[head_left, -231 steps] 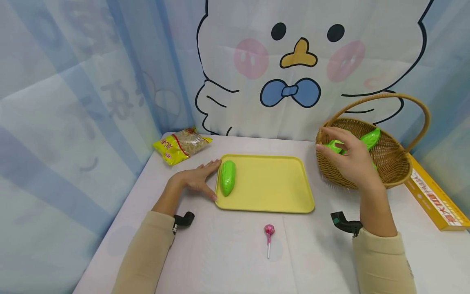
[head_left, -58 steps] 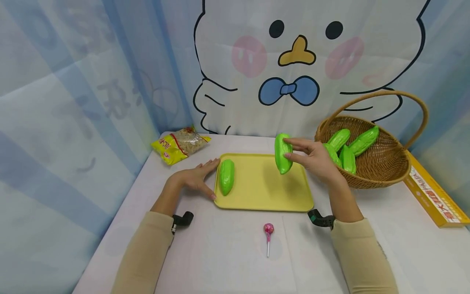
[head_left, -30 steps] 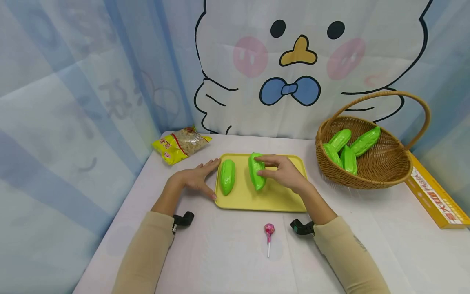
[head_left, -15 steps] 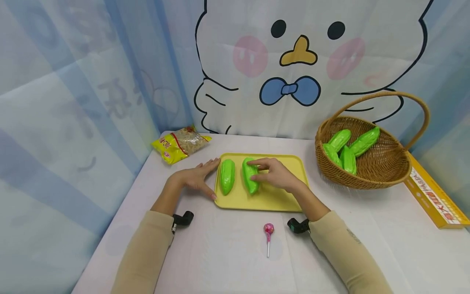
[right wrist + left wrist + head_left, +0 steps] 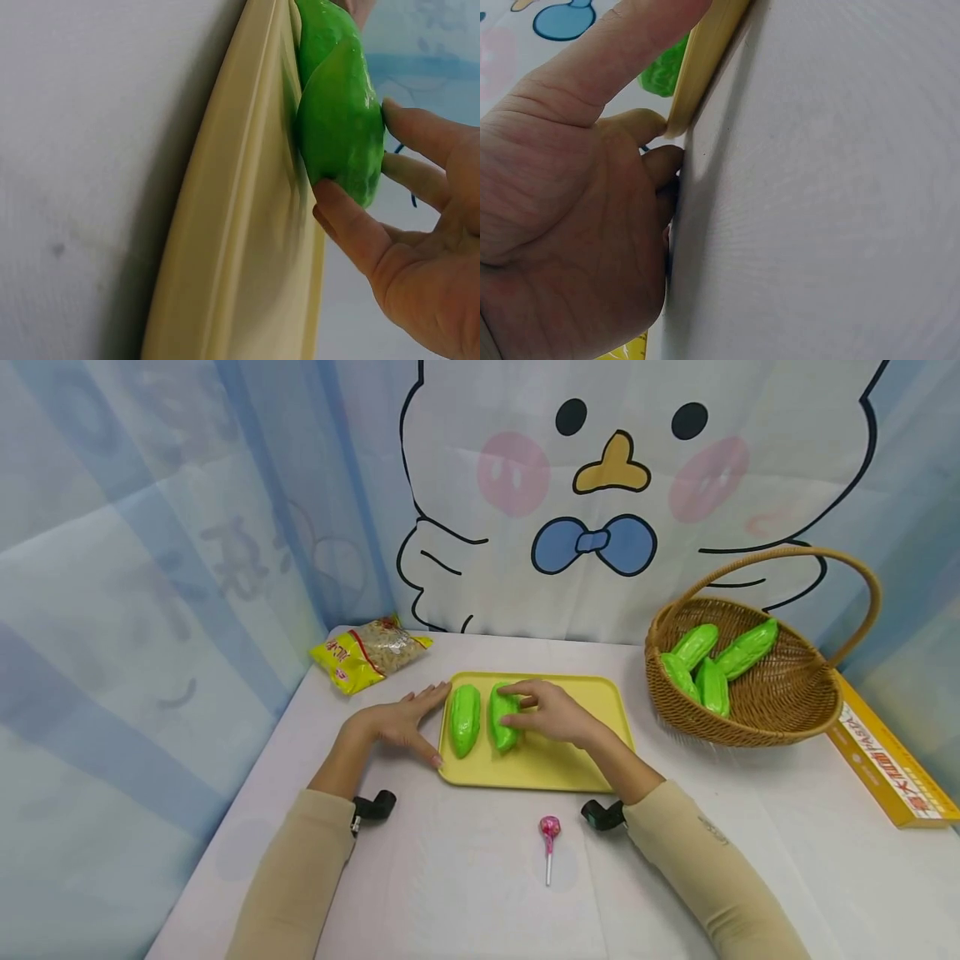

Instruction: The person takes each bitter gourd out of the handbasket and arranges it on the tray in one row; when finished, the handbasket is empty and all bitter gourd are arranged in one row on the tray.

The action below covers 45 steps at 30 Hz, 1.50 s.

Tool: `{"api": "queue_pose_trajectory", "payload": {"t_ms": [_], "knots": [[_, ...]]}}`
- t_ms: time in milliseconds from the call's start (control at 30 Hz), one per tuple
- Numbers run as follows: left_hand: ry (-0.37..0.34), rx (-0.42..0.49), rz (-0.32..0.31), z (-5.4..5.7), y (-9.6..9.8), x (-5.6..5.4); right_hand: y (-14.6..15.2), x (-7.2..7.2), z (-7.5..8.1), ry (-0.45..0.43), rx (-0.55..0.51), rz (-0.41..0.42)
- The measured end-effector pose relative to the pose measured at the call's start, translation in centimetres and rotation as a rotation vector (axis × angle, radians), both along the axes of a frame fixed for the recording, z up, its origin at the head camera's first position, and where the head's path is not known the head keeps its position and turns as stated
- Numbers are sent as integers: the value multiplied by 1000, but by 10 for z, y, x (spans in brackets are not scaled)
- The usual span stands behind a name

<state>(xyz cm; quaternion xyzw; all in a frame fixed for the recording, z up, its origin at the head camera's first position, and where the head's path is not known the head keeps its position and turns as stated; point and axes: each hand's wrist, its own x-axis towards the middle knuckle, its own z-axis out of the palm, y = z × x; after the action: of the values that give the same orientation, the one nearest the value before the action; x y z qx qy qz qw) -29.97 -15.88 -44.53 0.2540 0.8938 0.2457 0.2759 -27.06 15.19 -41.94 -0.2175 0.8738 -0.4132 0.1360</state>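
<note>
Two bright green toy cucumbers lie side by side on the left part of a yellow tray (image 5: 577,760). My right hand (image 5: 551,714) pinches the inner toy cucumber (image 5: 499,717) from its right side. In the right wrist view, the thumb touches one end of this toy cucumber (image 5: 341,127) and fingertips touch its side. The outer toy cucumber (image 5: 465,720) lies along the tray's left rim. At that rim my left hand (image 5: 397,725) is spread, thumb at the near corner and fingertips at the far one. The left wrist view shows its palm (image 5: 570,225) beside the tray edge.
A wicker basket (image 5: 795,714) with several toy cucumbers (image 5: 746,649) stands at the right, its handle upright. Behind it lies an orange pasta box (image 5: 892,760). A yellow snack bag (image 5: 371,656) sits at the back left, and a pink lollipop (image 5: 550,829) in front of the tray.
My right hand came from the basket with a toy cucumber, carried it left over the tray and lowered it beside the first. It has since slid slightly left. The left hand stayed put.
</note>
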Motion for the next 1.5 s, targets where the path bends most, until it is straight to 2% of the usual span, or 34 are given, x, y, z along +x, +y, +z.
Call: {"api": "queue_pose_trajectory", "payload": {"t_ms": [233,567,1500], "knots": [[-3,-4,-3,0,1,-1,-4,-1,-1,40,39,25],[-5,-3,2,0,1,-1,-9,0,-1,84,64,16],[-14,4,5,-1,-1,-2,-13,3,-1,42,47,-10]]}}
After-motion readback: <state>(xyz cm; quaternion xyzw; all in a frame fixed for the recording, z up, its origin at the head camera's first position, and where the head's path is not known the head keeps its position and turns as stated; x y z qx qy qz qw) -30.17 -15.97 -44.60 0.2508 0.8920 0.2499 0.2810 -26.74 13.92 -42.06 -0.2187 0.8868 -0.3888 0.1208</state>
